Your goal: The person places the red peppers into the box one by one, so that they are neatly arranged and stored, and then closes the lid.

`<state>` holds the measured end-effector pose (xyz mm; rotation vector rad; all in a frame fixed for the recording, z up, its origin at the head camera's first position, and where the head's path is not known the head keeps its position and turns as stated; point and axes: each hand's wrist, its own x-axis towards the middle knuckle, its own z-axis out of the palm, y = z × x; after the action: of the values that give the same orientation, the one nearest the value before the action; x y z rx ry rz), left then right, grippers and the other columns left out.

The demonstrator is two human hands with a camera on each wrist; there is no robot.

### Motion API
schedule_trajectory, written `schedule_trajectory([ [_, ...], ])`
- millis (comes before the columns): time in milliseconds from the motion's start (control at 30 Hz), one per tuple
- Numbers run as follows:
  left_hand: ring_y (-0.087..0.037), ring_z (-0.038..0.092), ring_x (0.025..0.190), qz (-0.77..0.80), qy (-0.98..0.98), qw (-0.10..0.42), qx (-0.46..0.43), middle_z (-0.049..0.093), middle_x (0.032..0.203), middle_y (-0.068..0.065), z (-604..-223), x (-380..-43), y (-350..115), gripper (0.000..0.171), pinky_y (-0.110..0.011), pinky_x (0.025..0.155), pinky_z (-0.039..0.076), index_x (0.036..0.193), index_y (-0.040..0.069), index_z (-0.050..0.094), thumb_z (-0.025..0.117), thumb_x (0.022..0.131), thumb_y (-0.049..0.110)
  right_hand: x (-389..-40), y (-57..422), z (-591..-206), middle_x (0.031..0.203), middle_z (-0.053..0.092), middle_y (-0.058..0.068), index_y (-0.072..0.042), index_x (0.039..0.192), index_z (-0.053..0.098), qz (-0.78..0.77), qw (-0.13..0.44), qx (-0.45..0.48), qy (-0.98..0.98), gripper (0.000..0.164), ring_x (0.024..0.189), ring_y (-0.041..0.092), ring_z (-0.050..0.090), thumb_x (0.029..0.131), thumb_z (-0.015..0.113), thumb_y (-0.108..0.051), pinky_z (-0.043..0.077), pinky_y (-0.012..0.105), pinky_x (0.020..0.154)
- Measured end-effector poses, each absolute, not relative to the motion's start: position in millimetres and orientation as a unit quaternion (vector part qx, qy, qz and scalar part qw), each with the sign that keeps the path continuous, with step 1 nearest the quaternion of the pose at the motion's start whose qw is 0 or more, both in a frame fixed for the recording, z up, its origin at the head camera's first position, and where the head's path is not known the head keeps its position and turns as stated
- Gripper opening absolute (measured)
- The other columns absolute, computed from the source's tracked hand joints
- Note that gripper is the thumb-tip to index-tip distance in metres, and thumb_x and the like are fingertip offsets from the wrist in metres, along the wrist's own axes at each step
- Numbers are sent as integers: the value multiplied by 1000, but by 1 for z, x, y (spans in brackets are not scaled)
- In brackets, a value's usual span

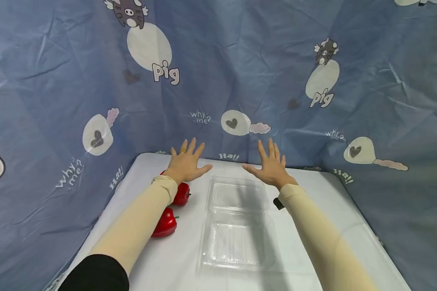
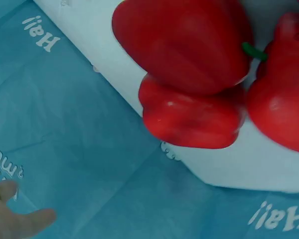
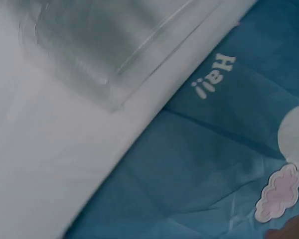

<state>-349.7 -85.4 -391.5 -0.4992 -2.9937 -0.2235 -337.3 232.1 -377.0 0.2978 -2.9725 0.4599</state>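
Both hands are stretched out over the white table with their fingers spread, holding nothing. My left hand (image 1: 185, 163) is above the far left part, its forearm passing over red bell peppers (image 1: 165, 223) that it partly hides. In the left wrist view, several peppers (image 2: 189, 45) lie close together, one with a green stem, while fingers (image 2: 32, 222) show at the lower left corner. Beyond the far right corner of a clear plastic clamshell box (image 1: 236, 194) is my right hand (image 1: 272, 166). The box lies opened flat, lid and base both visible.
A small black object (image 1: 278, 203) sits beside the right forearm, partly covered by the sleeve. Blue patterned cloth (image 1: 218, 81) hangs behind the white table (image 1: 182, 258) and along its sides. Shadow from the right arm falls across the clear box.
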Motion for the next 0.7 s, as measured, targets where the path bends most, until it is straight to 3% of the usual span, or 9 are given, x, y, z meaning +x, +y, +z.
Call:
schedule_trajectory([
  [167, -42, 28, 143, -87, -982, 18, -168, 35, 155, -19, -398, -336, -104, 86, -73, 107, 20, 153, 13, 38, 47, 89, 69, -321, 251, -380, 162, -15, 19, -21, 160, -5, 270, 28, 64, -960, 100, 147, 48, -9, 89, 40, -77, 8, 77, 106],
  [333, -40, 47, 128, -80, -976, -31, -202, 53, 139, -18, -419, -325, -124, 80, -67, 101, 33, 140, 8, 54, 69, 79, 57, -300, 276, -395, 160, 10, 28, -7, 159, 8, 325, -12, 41, -945, 93, 145, 50, 15, 96, 38, -68, 22, 68, 109],
  [500, -33, 54, 112, -73, -970, -62, -222, 64, 120, -10, -434, -317, -138, 70, -58, 90, 38, 130, 8, 61, 81, 71, 40, -272, 295, -416, 147, 39, 31, 1, 152, 30, 350, -64, 11, -935, 81, 133, 47, 41, 99, 44, -59, 38, 61, 102],
  [700, -30, 57, 105, -66, -971, -29, -229, 66, 112, -9, -446, -320, -142, 61, -54, 85, 35, 124, 9, 64, 85, 69, 24, -232, 305, -446, 128, 58, 25, 5, 141, 47, 384, -113, -26, -916, 64, 110, 38, 62, 100, 54, -45, 52, 49, 88],
])
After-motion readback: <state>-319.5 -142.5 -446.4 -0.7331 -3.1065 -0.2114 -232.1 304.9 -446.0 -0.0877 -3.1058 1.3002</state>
